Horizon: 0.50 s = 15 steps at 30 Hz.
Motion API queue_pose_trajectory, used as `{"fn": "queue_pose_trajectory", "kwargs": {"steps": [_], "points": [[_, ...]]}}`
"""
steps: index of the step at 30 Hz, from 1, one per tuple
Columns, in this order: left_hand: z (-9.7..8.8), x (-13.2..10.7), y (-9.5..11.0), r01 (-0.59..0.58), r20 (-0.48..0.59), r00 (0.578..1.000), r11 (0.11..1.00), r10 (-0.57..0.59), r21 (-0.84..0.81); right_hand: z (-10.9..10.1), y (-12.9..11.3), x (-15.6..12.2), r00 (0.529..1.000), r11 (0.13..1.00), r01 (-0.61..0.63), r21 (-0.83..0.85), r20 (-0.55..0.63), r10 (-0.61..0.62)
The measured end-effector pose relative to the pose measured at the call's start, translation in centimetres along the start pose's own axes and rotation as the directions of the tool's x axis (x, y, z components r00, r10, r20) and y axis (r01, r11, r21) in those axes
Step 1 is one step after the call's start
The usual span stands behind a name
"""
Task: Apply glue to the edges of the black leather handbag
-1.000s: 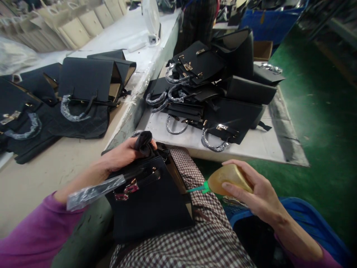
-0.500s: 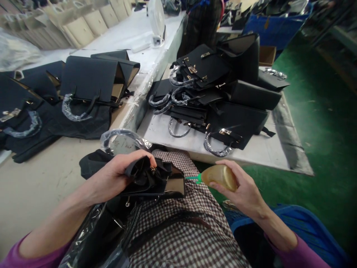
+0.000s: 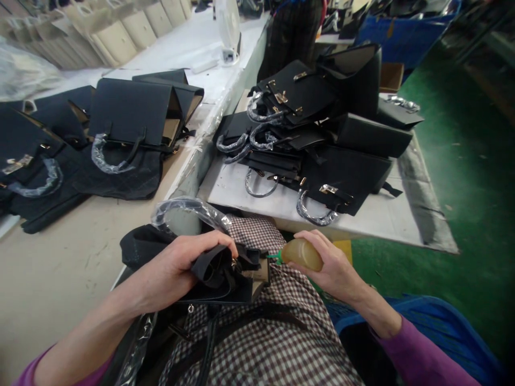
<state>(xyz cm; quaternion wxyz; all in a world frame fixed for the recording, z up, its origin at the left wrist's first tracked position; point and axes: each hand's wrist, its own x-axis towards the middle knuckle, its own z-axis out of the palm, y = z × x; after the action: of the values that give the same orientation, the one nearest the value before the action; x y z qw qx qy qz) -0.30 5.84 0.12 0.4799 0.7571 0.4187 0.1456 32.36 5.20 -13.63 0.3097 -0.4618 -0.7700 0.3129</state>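
My left hand (image 3: 183, 268) is closed on a black handbag (image 3: 237, 295) lying across my lap, gripping its bunched dark lining. A plastic-wrapped handle (image 3: 193, 209) arches out on the bag's far side. On its right, the bag's open end shows a brown inner face. My right hand (image 3: 328, 262) is wrapped round a squeeze bottle (image 3: 301, 254) of amber liquid, held on its side. The bottle's thin green nozzle (image 3: 276, 257) points left, its tip at the edge of the bag's open end; whether it touches cannot be made out.
Several black handbags (image 3: 346, 174) are piled on the white-topped table ahead. More black bags (image 3: 132, 110) lie on the left table, with cream bags (image 3: 116, 40) behind. A white fan (image 3: 228, 27) stands there. A blue basket (image 3: 426, 316) is at my right; a person (image 3: 287, 43) stands beyond.
My right hand has brought the bottle leftward, so its nozzle is now at the bag's open end. My left hand and the bag have shifted slightly right and down.
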Motion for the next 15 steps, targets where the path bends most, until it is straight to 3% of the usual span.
{"fn": "queue_pose_trajectory", "kwargs": {"steps": [5, 9, 15], "points": [[1.0, -1.1, 0.3, -0.004, 0.003, 1.000, 1.000, 0.004, 0.012, -0.5, 0.2, 0.1, 0.993, 0.992, -0.116, 0.050, 0.034, 0.114], [1.4, -2.1, 0.4, 0.007, 0.004, 1.000, 1.000, -0.007, 0.023, -0.7, 0.3, -0.3, 0.978, 0.975, -0.206, 0.078, -0.003, 0.207], [1.9, -3.0, 0.7, 0.017, 0.017, 1.000, 1.000, -0.018, 0.023, 0.0, 0.0, -0.3, 0.965, 0.959, -0.261, 0.108, -0.002, 0.262]]}}
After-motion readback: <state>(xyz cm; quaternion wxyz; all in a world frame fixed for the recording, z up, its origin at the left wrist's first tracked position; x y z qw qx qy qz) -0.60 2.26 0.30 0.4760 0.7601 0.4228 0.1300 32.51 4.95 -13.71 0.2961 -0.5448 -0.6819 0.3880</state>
